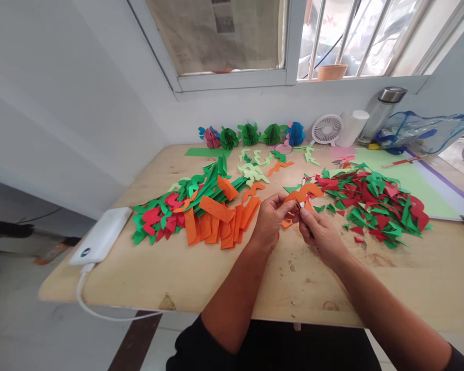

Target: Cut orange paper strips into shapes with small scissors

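Observation:
My left hand (271, 219) pinches an orange paper cut-out (303, 192) with a wavy edge, held above the table. Closed in my right hand (321, 230) is a pair of scissors (301, 205), its blades at the paper's lower edge and its dark handles mostly hidden by the fingers. Small orange scraps (287, 220) show just below the paper. Left of my hands lie several folded orange paper strips (212, 226), partly over green paper strips (204, 191). Red and green cut-outs (151, 219) are heaped farther left.
A pile of red and green scraps (375, 201) spreads on the right. Finished paper figures (250, 134) line the wall near a small white fan (327, 129) and a bottle (382, 113). A white power bank (102, 237) with a cable sits at the table's left edge.

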Demonstrator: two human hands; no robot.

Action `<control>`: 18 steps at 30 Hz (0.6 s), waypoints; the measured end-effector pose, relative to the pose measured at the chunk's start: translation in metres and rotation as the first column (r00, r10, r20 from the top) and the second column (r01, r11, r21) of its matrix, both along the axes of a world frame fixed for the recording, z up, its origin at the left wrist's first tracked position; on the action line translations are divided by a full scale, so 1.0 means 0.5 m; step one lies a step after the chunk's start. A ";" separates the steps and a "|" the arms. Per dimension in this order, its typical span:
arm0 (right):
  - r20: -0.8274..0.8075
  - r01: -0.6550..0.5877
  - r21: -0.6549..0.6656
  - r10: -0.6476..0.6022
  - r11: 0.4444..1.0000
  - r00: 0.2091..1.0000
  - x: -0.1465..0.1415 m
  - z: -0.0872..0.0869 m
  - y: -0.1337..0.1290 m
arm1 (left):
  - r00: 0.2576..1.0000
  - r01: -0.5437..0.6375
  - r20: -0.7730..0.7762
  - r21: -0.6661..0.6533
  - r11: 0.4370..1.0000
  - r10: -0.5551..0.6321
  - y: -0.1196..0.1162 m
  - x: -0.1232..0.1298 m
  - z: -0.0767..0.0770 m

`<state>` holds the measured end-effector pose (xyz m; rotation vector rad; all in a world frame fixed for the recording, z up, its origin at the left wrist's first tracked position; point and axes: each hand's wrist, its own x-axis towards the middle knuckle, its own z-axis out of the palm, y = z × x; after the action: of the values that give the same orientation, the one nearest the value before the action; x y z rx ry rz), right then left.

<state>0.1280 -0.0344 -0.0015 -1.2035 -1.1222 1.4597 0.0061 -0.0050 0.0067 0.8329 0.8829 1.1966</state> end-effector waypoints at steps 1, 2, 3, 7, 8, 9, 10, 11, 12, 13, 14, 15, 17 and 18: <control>0.001 0.001 0.002 -0.001 1.000 1.000 0.000 0.000 0.000 | 1.000 -0.001 0.000 0.000 1.000 0.001 0.000 0.000 0.001; 0.000 0.003 0.002 -0.003 1.000 1.000 0.000 -0.001 0.000 | 1.000 -0.001 -0.001 0.000 1.000 0.001 0.000 0.000 0.001; -0.003 0.006 -0.001 -0.006 1.000 1.000 0.000 -0.001 0.000 | 1.000 -0.001 -0.002 -0.001 1.000 0.001 -0.001 0.000 0.002; -0.014 0.010 -0.014 -0.011 1.000 1.000 0.000 -0.001 0.001 | 1.000 0.000 0.002 0.000 1.000 0.000 -0.001 0.001 0.002; -0.016 0.009 -0.014 -0.009 1.000 1.000 0.000 -0.002 0.001 | 1.000 0.000 0.001 0.001 1.000 0.000 -0.001 0.001 0.002; -0.016 0.008 -0.015 -0.008 1.000 1.000 0.000 -0.002 0.001 | 1.000 -0.001 -0.001 0.002 1.000 0.001 -0.001 0.001 0.002; -0.015 0.007 -0.016 -0.007 1.000 1.000 0.000 -0.002 0.001 | 1.000 -0.001 -0.004 0.002 1.000 0.001 -0.001 0.001 0.002; -0.014 0.008 -0.018 -0.008 1.000 1.000 0.000 -0.002 0.001 | 1.000 -0.002 -0.007 0.001 1.000 0.002 -0.001 0.001 0.002; -0.013 0.008 -0.020 -0.008 1.000 1.000 0.000 -0.002 0.001 | 1.000 -0.002 -0.008 0.000 1.000 0.002 -0.001 0.001 0.002; -0.011 0.008 -0.021 -0.008 1.000 1.000 0.000 -0.002 0.001 | 1.000 -0.002 -0.006 -0.001 1.000 0.002 -0.001 0.001 0.002; -0.009 0.007 -0.021 -0.007 1.000 1.000 0.000 -0.002 0.001 | 1.000 0.000 -0.003 -0.001 1.000 0.000 -0.001 0.001 0.002; -0.006 0.005 -0.020 -0.005 1.000 1.000 0.000 -0.002 0.001 | 1.000 0.001 0.000 0.000 1.000 -0.001 -0.001 0.001 0.002; -0.002 0.000 -0.017 0.000 1.000 1.000 0.000 -0.002 0.002 | 1.000 0.002 0.003 0.001 1.000 -0.002 -0.001 0.001 0.003; 0.000 -0.001 -0.018 0.001 1.000 1.000 0.000 -0.002 0.002 | 1.000 0.002 0.004 0.001 1.000 -0.002 -0.002 0.001 0.003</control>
<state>0.1281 -0.0334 -0.0026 -1.2154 -1.1121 1.4733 0.0066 -0.0058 0.0083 0.8322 0.8777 1.1965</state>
